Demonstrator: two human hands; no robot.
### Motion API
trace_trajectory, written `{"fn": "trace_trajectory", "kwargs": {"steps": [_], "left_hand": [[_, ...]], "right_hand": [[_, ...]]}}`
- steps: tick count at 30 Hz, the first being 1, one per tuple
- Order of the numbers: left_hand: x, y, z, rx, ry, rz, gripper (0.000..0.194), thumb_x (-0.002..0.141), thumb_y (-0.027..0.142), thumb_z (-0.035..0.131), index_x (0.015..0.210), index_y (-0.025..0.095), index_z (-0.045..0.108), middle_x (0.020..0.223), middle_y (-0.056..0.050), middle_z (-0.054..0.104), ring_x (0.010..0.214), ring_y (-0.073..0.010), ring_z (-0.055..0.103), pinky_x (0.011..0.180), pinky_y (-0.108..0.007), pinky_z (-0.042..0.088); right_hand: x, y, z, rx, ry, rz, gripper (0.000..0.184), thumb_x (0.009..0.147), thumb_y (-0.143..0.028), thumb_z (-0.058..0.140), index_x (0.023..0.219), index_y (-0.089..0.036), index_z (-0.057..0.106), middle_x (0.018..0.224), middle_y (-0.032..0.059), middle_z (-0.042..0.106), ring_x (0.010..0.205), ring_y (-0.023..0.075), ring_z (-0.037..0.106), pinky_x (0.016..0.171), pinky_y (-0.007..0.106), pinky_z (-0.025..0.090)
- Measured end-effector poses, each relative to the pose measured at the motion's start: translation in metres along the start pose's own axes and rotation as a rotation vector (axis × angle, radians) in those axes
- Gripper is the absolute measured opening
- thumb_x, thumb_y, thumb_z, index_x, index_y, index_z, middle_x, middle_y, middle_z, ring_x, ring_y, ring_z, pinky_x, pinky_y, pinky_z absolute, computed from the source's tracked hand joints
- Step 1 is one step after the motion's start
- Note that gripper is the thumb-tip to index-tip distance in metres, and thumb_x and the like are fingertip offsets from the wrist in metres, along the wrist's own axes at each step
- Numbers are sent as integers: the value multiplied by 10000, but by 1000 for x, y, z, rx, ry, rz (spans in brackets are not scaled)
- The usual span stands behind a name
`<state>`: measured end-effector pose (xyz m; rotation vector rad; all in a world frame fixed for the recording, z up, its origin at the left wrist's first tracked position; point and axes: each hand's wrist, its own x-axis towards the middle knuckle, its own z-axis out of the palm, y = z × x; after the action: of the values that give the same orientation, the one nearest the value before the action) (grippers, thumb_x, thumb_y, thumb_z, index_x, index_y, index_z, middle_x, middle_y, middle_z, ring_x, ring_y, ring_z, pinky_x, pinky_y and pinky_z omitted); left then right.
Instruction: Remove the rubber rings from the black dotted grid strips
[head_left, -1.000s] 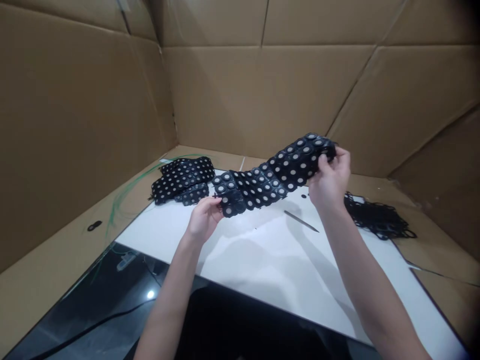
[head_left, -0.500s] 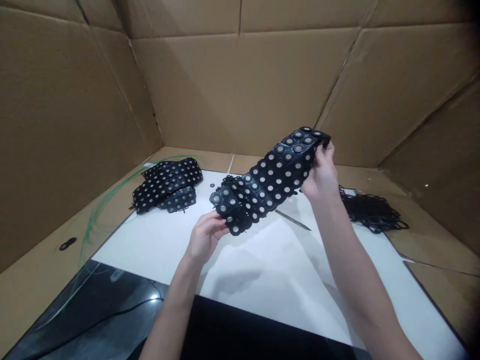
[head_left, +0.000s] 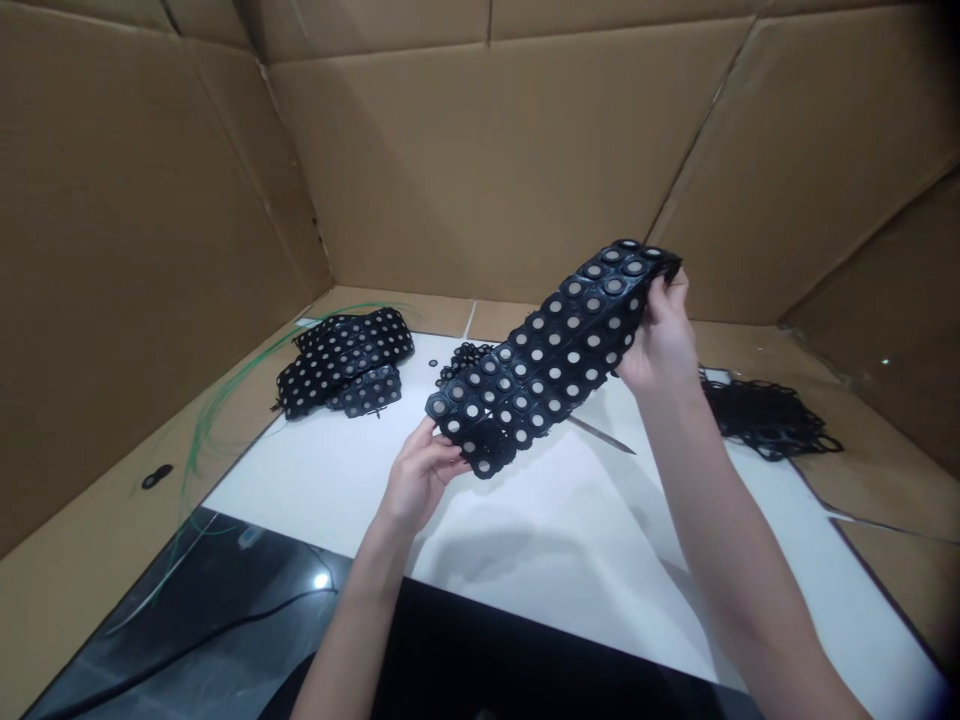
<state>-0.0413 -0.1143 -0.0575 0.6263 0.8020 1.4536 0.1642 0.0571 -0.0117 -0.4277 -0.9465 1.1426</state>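
A long black strip of linked discs with pale round centres (head_left: 555, 350) is held up slantwise above the white sheet. My left hand (head_left: 421, 474) pinches its lower left end, the thumb lying along the edge. Higher up, my right hand (head_left: 661, 335) grips the far right end, where the strip bends over; some of those fingers are hidden behind it. Near the lower end a small gap shows between the discs. Behind the strip, a small heap of black ringed pieces (head_left: 466, 358) is partly covered. A slim pointed tool (head_left: 604, 436) lies under it.
Folded black dotted strips (head_left: 345, 360) are piled at the back left, beside loose green strands (head_left: 217, 400). On the right lies a stack of black looped pieces (head_left: 772, 415). A small black two-disc piece (head_left: 157, 476) rests on cardboard. Cardboard walls (head_left: 480, 170) enclose the table.
The strip's lower part, bunched before, now lies flatter and straighter between my hands. The small heap behind it shows more clearly. Both hands sit slightly farther right in view.
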Motion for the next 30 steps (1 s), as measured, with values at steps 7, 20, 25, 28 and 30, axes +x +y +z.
{"fn": "trace_trajectory", "kwargs": {"steps": [7, 20, 25, 28, 30], "left_hand": [[-5, 3, 5, 112, 12, -17, 334, 605, 62, 536, 910, 191, 579, 657, 17, 603, 635, -111, 568, 648, -255, 467], [-4, -6, 5, 43, -39, -15, 489, 558, 10, 454, 990, 227, 525, 728, 21, 570, 657, -110, 534, 638, -282, 477], [4, -3, 4, -4, -27, -49, 346, 605, 106, 486, 931, 212, 538, 839, -6, 566, 698, -143, 541, 618, -324, 490], [20, 6, 0, -53, -94, -156, 272, 632, 226, 476, 888, 178, 553, 853, -41, 578, 746, -189, 549, 647, -381, 487], [36, 15, -2, -27, -126, -242, 285, 650, 323, 465, 855, 158, 572, 807, -57, 590, 720, -196, 555, 628, -366, 481]], "right_hand": [[0, 8, -1, 8, 28, 5, 161, 745, -337, 541, 892, -329, 475, 930, -66, 547, 935, 116, 539, 790, 325, 460], [4, 18, -8, -92, 85, 38, 221, 733, -381, 533, 928, -340, 436, 964, -51, 555, 943, 133, 549, 754, 335, 475], [2, 17, -6, -76, 64, 45, 262, 712, -397, 557, 930, -339, 425, 967, -55, 553, 953, 130, 541, 761, 321, 469], [4, 15, -7, -106, 71, 28, 273, 716, -423, 542, 947, -343, 419, 1001, -49, 546, 977, 138, 530, 745, 321, 471], [5, 13, -8, -133, 83, 23, 275, 729, -433, 519, 965, -347, 409, 1018, -42, 541, 982, 141, 527, 725, 316, 474]]}}
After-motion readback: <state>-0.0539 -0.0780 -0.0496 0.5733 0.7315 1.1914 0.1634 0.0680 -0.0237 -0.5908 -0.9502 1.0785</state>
